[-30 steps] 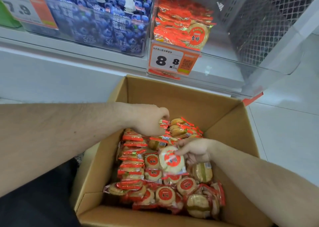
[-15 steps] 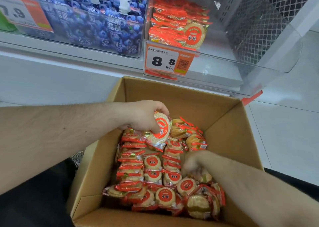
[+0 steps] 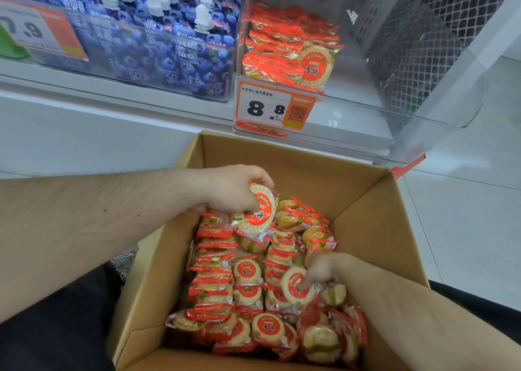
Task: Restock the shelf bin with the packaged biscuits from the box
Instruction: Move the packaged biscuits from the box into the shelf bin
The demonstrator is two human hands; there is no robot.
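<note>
An open cardboard box (image 3: pixel 366 201) on the floor holds several round biscuit packs with red-orange wrappers. My left hand (image 3: pixel 234 190) grips one biscuit pack (image 3: pixel 258 215) at the box's far left, tilted on edge just above the rows. Lower right in the box, my right hand (image 3: pixel 321 272) curls its fingers round another pack (image 3: pixel 293 286) among the pile. Above the box, the clear shelf bin (image 3: pixel 408 89) holds a stack of the same packs (image 3: pixel 287 46) at its left side; its right part is bare.
A price tag reading 8.8 (image 3: pixel 270 108) hangs on the bin's front. To the left, a bin of blue pouches with white caps (image 3: pixel 158 41) fills the shelf. White tiled floor (image 3: pixel 465 215) lies right of the box. Mesh shelf backing (image 3: pixel 451 18) is at upper right.
My left hand has lifted a biscuit pack out of the far rows. My right hand moved lower and right in the box and now grips a different pack.
</note>
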